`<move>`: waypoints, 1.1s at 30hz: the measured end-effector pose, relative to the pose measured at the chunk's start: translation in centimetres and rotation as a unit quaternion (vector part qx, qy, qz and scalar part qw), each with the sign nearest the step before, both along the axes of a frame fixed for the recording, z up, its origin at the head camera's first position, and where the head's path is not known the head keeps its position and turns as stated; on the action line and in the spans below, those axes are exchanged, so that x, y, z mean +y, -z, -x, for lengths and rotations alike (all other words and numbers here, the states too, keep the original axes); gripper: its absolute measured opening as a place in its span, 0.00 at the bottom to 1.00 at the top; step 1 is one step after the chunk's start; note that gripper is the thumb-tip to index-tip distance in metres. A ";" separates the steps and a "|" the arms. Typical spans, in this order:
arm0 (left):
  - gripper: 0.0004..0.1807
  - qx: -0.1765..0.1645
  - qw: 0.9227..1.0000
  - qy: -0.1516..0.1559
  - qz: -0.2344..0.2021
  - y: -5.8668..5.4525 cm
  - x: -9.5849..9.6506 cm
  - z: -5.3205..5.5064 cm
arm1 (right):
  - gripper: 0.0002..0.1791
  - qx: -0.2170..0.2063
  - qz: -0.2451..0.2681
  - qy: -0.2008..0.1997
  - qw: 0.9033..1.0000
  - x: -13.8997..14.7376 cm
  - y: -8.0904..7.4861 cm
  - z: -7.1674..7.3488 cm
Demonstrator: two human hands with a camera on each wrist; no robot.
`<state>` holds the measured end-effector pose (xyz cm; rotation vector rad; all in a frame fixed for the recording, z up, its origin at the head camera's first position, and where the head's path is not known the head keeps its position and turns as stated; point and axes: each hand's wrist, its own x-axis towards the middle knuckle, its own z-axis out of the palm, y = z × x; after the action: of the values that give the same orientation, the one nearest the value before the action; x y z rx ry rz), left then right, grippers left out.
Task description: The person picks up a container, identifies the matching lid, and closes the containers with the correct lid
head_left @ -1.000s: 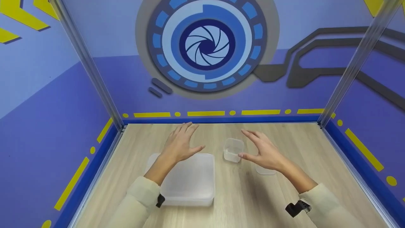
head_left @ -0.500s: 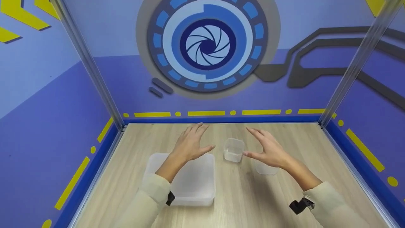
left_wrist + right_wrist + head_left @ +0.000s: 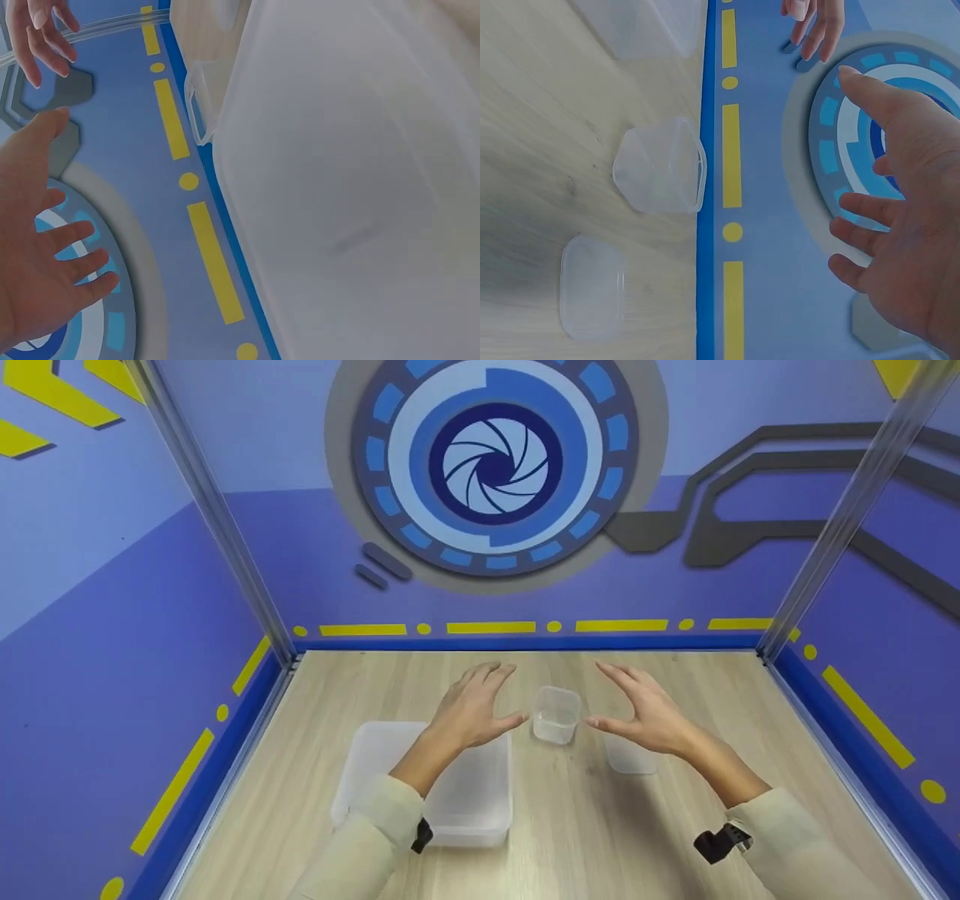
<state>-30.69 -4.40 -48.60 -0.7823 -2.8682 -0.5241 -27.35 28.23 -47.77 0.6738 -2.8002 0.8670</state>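
My left hand (image 3: 472, 712) is held in the air over the far right part of a large translucent plastic box (image 3: 469, 795), thumb and fingers spread apart. To the right, my right hand (image 3: 649, 716) is also raised, its fingers extended with nothing between them. A small clear plastic container (image 3: 556, 716) stands on the table between the two hands, touched by neither as far as I can see. Under the right hand lies a small translucent lid (image 3: 631, 757), partly covered by that hand. The right wrist view shows the small container (image 3: 660, 166) and the lid (image 3: 592, 289) apart.
The wooden table (image 3: 570, 832) is enclosed by a printed blue back wall (image 3: 525, 607) and side walls. Metal posts (image 3: 247, 562) stand at the far corners. Each sleeve carries a black wrist device (image 3: 716, 844).
My left hand has moved right, toward the small container. The right hand has shifted slightly right, leaving a gap beside the container. The box, container and lid stay put.
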 end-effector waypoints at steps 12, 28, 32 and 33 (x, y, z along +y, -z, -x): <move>0.45 -0.026 0.999 0.023 0.002 1.2 2.2 -0.5 | 0.52 0.005 -0.005 -0.002 1.000 1.4 1.0 0.3; 0.45 -0.058 0.997 0.054 -0.019 1.4 6.5 -1.1 | 0.55 -0.015 -0.028 0.019 0.999 3.3 2.4 0.5; 0.46 -0.075 0.995 0.060 -0.022 1.3 7.4 -1.0 | 0.55 -0.024 -0.030 0.029 0.999 4.0 2.8 0.8; 0.46 -0.079 0.995 0.062 -0.023 1.3 7.6 -1.0 | 0.55 -0.026 -0.030 0.030 0.999 4.2 2.9 0.8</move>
<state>-29.72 3.25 -49.87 -0.9555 -2.9523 -0.6944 -28.20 32.41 -50.65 0.5796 -2.8869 0.8028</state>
